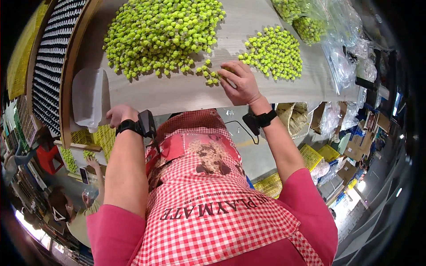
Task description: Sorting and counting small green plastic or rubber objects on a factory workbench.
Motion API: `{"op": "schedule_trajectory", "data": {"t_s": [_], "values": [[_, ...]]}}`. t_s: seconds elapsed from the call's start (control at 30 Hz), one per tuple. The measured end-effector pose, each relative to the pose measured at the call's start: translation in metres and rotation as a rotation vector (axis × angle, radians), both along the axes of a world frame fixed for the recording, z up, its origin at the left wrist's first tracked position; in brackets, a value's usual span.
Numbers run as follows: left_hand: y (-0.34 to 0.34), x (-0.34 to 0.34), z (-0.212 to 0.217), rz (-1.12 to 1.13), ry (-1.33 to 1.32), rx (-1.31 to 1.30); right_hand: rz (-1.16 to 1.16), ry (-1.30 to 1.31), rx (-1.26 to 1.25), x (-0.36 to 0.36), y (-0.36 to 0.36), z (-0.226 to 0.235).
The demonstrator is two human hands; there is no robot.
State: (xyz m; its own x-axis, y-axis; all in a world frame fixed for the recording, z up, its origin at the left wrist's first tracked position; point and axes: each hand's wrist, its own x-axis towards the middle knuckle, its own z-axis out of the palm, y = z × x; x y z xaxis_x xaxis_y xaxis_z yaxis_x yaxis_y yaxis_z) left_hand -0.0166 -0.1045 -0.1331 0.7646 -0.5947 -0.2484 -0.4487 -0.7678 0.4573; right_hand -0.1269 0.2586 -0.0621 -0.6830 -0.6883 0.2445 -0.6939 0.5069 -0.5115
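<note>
A white plastic bag (90,98) hangs over the near edge of the pale surface (177,91), well left of the big heap of small yellow-green pieces (162,33). The left hand (120,114) rests at that edge just beside the bag; its fingers curl over the rim out of sight, so it cannot be told whether they grip anything. A black wrist device (140,125) sits on that arm.

Right of the big heap lies a small cluster (209,74) of the same pieces, drawn apart from the heap. The right hand (239,82) lies palm down just right of that cluster, fingers (228,71) loosely spread and touching the pieces, pinching nothing that shows. Farther right of the big heap is a smaller heap (273,53), and beyond it clear bags (310,22) holding more pieces.

Judging by the heaps, most pieces remain in the big one, with a lesser share set aside to the right. Bare surface runs along the near edge below the big heap, giving the hands free room; the right end is crowded with bags.
</note>
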Motion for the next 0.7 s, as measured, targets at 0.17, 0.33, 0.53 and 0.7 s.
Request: {"op": "schedule_trajectory", "data": {"t_s": [0.17, 0.33, 0.53, 0.7], "values": [[-0.012, -0.006, -0.003, 0.011, -0.044, -0.027, -0.015, 0.201, 0.1, -0.015, 0.007, -0.002], [-0.01, -0.009, -0.041, -0.024, -0.141, -0.039, -0.054, 0.196, 0.182, -0.023, 0.022, -0.006], [-0.109, 0.125, -0.211, -0.067, -0.795, 0.268, -0.065, 0.178, 0.122, -0.036, 0.01, 0.0], [-0.04, 0.032, -0.107, -0.082, -0.33, 0.049, -0.038, 0.066, 0.015, -0.032, -0.016, 0.009]]}}
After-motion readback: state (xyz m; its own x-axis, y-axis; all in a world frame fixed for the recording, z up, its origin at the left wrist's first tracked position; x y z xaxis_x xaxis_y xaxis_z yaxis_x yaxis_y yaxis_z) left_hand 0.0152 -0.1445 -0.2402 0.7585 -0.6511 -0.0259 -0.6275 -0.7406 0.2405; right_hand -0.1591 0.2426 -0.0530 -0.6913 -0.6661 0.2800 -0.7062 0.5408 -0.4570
